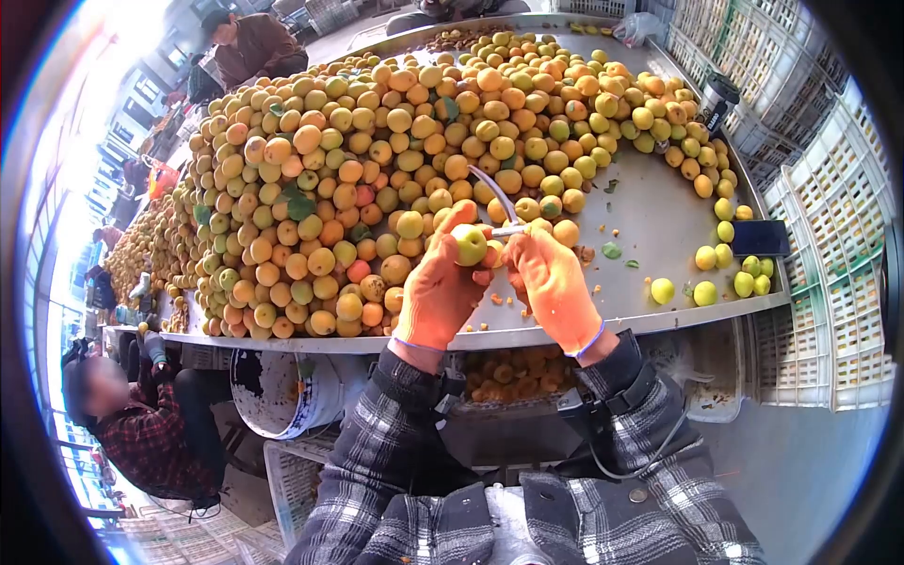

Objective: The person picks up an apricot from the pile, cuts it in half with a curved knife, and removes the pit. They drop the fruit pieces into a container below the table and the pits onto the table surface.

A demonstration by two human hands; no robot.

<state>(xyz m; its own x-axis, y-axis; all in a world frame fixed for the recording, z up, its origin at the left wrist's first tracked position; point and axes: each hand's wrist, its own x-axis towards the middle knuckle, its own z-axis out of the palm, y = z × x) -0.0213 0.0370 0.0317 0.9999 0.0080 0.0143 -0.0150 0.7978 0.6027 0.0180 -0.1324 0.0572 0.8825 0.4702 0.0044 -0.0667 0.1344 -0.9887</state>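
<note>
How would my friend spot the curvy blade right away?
Find the big metal table heaped with yellow and orange fruit. Over its near side, find the orange-gloved right hand. The blade sticks out from there, a thin, curved sliver among round fruit.

Bright workspace, with glare (80, 66) flooding the left of my view.
On that side I make out small-paned windows (146, 89), partly washed out by the light. A broad metal table (650, 226) with a raised rim spans the middle of my feed, its bare grey surface catching a dull sheen. To the right I see white slatted crates (838, 254) piled up like a wall, with more stacked behind, near the table's far corner. Below them I get smooth grey floor (800, 461), and the lens darkens my picture's corners.
</note>
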